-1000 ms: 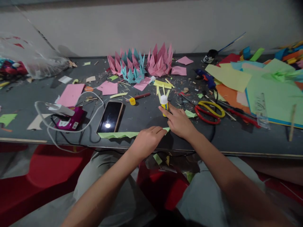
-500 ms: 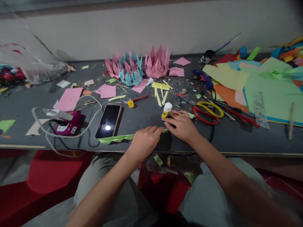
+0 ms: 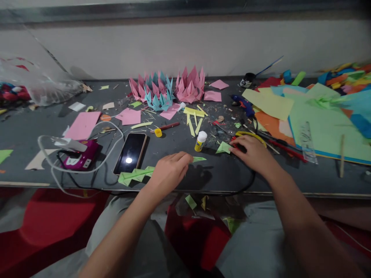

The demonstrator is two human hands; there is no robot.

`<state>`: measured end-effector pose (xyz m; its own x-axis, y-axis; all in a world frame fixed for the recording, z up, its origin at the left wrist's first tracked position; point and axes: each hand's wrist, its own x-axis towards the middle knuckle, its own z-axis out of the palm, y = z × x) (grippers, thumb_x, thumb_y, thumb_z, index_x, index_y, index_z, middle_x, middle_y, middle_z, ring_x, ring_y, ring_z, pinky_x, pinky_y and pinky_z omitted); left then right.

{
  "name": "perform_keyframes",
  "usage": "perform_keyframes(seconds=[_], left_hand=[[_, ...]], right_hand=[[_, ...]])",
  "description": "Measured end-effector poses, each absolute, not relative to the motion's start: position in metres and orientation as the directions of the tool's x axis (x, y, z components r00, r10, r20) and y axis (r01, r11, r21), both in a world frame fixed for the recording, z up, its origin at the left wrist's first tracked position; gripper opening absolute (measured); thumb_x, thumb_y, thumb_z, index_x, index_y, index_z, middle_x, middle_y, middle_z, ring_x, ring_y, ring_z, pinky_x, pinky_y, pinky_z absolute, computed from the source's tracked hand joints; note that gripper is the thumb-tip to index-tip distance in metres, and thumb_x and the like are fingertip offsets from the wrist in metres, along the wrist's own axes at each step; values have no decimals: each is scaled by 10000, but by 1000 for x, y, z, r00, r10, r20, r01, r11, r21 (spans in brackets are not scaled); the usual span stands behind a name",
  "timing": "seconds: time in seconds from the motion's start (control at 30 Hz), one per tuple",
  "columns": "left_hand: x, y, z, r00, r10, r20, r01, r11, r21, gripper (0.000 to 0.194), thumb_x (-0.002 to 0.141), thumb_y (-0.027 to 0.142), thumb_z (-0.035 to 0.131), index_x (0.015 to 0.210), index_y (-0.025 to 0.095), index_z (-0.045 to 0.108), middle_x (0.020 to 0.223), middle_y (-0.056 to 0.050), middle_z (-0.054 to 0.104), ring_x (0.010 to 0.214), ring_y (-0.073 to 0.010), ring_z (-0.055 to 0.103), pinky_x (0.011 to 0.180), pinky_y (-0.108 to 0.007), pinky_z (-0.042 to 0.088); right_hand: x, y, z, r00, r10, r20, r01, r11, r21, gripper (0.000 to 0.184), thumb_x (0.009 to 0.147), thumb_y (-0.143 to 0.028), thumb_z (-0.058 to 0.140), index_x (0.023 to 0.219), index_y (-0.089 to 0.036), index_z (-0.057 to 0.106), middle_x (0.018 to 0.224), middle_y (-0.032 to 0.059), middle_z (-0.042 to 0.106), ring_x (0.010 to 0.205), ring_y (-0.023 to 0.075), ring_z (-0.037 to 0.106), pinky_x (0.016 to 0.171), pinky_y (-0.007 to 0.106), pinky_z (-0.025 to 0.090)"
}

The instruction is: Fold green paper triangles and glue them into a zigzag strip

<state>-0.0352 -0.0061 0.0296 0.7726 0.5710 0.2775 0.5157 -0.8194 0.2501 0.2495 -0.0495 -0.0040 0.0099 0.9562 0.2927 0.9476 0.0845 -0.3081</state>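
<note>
My left hand (image 3: 171,170) is closed around a strip of folded green paper (image 3: 136,175), which sticks out on both sides of the fingers. The strip's left end lies by the phone (image 3: 131,153). Between thumb and fingers, my right hand (image 3: 255,154) pinches a small folded green paper piece (image 3: 223,148), just off the tabletop or touching it; I cannot tell which. Partly behind that hand are scissors with red and yellow handles (image 3: 249,134). A glue stick (image 3: 200,141) with white glue showing stands upright between my hands. Its yellow cap (image 3: 158,133) lies farther left.
Pink and blue folded-paper crowns (image 3: 189,87) stand at the back. A purple power adapter (image 3: 84,156) with cables is on the left. A glue gun (image 3: 243,105) and stacked coloured paper (image 3: 315,119) lie to the right. The table's front edge (image 3: 275,194) runs before my knees.
My right hand has moved right, away from the glue stick, and now pinches the small green piece near the scissors. The left hand still holds the green strip, shifted slightly left.
</note>
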Motion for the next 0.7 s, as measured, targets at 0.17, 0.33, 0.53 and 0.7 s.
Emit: perform_keyframes(seconds=[0.17,0.33,0.53,0.7], left_hand=[[-34,-3,31,783,537,313,452,-837,308,186,846,110,413,914,183,570,928,-29,657,809,-160,627,684,-271,467],[-29,-3,30,783,548,295,418,-814,403,111,841,202,500,876,179,603,873,-25,670,792,-152,626,692,-263,465],[-25,0,32,736,650,188,459,-683,568,59,821,191,543,811,197,600,811,11,673,732,-119,619,626,-211,442],[-22,1,31,700,700,142,501,-623,601,56,811,241,565,838,202,593,783,20,665,677,-109,606,557,-191,415]], right_hand=[[250,-46,-10,-74,966,248,910,167,-379,211,824,-324,484,800,-200,653,931,90,639,910,239,575,832,434,440],[240,-49,5,-13,977,213,860,120,-497,197,817,-327,499,754,-194,629,1098,108,623,1015,255,566,873,447,423],[221,-57,18,-123,992,28,619,99,-779,158,789,-344,540,746,-206,604,1012,66,660,910,201,624,775,336,484],[213,-57,19,-230,971,60,552,181,-814,139,787,-313,554,724,-198,601,943,59,630,853,163,610,798,316,469]])
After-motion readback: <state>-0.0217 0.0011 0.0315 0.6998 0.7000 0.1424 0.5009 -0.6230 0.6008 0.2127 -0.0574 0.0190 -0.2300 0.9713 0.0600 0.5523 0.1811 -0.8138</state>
